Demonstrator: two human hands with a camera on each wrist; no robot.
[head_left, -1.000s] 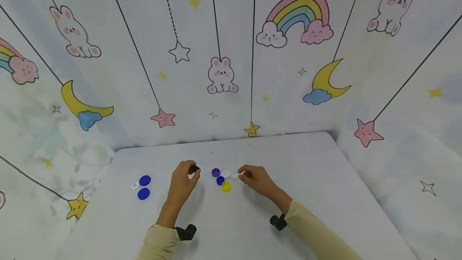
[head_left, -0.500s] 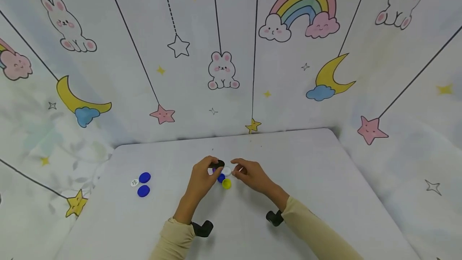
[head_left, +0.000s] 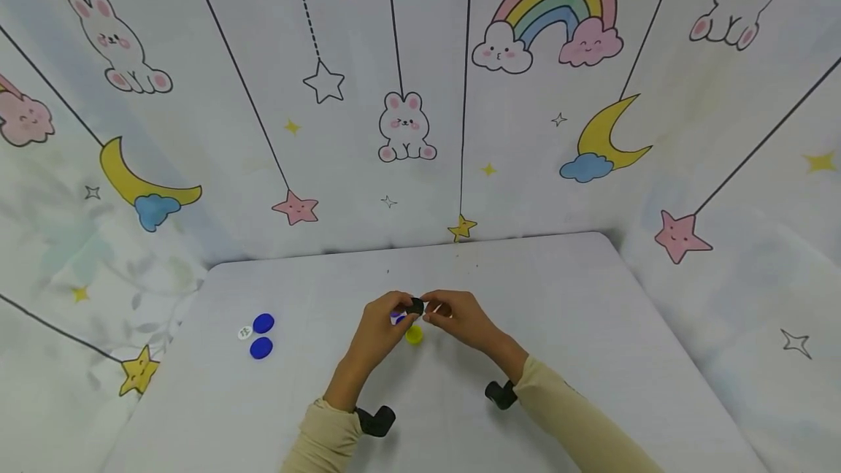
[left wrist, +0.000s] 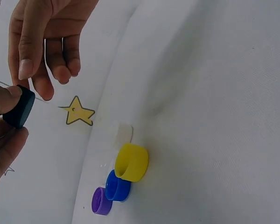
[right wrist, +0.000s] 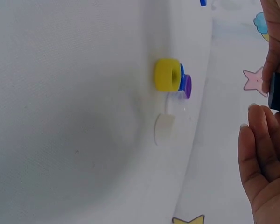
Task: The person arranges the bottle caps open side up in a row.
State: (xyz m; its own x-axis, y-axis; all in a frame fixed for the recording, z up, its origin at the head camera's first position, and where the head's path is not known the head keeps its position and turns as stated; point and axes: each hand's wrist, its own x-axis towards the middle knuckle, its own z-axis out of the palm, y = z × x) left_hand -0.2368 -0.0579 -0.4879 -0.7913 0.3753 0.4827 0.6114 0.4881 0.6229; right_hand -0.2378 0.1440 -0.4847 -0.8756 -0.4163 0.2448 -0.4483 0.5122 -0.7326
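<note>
1. Left hand point(head_left: 381, 327): one second earlier it stood left of the group of caps; it has since moved to the right and is now above them, as seen from the head. The dark cap point(head_left: 415, 306) has travelled with it.
2. Right hand point(head_left: 461, 315): earlier its fingertips were at a white cap point(right wrist: 164, 128) on the right side of the group; they are now up at the right edge of the dark cap. The wide gap formerly seen between the hands has closed.
3. Left hand, state: grasping the dark cap between thumb and fingertips, palm turned towards the right hand.
4. Right hand, state: thumb and index are set near the cap's edge, the other fingers loosely bent. Whether it grips or merely touches the cap cannot be told.
5. Dark cap: between the two hands, off the table point(head_left: 558, 327), tilted on edge in the left wrist view.
6. Below, on the table: the yellow cap point(left wrist: 132, 162), the blue cap point(left wrist: 117, 185) and the purple cap point(left wrist: 101, 201) stand close together. In the head view the left hand partly covers the blue and purple ones.
7. Far left: two blue discs point(head_left: 263, 323) and a small marked white disc point(head_left: 245, 332) lie as before, well apart from both hands.
</note>
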